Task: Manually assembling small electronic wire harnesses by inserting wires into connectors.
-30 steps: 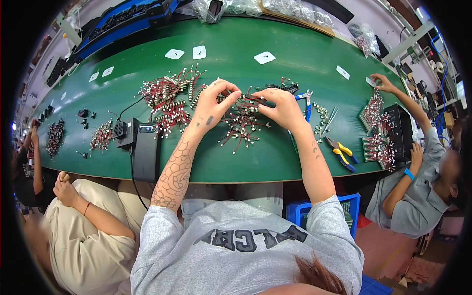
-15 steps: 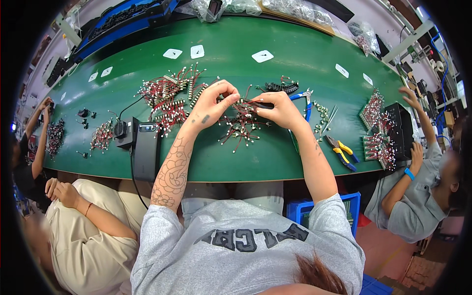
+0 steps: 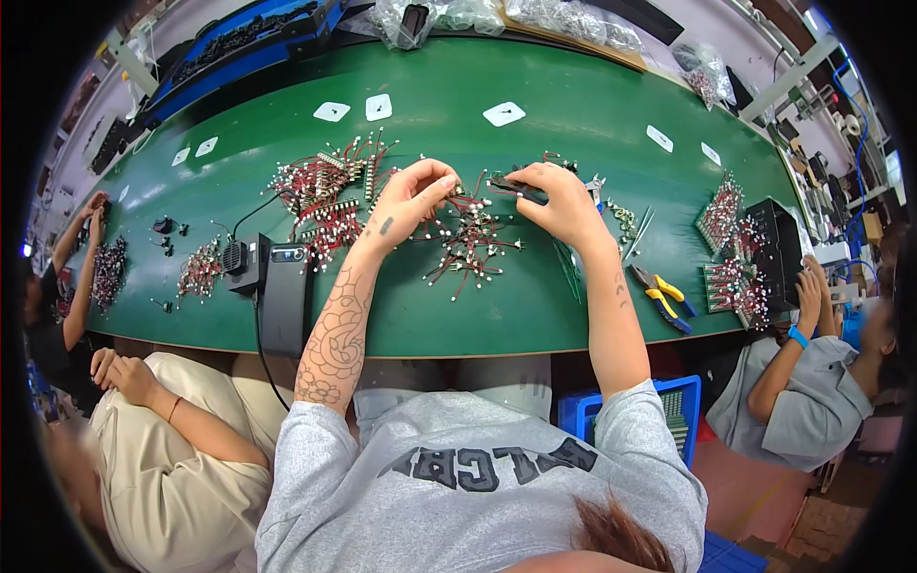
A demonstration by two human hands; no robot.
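Green worktop [image 3: 430, 320]. Wired-parts pile [image 3: 320, 196] parked left, prob. for easy reach; loose cluster [image 3: 475, 237] kept centre. R hand [image 3: 564, 205] clamped on dark tool [image 3: 516, 186], prob. gripped for control, tip angled far-left. L hand [image 3: 409, 201]: thumb + fingers pinched on small wired part [image 3: 458, 191], prob. steadied; red leads, pale ends, partly hidden; located centre, betw. hands.

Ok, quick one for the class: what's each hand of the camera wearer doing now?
Left hand: closed, pinching a small red-wired part.
Right hand: closed on a dark object.
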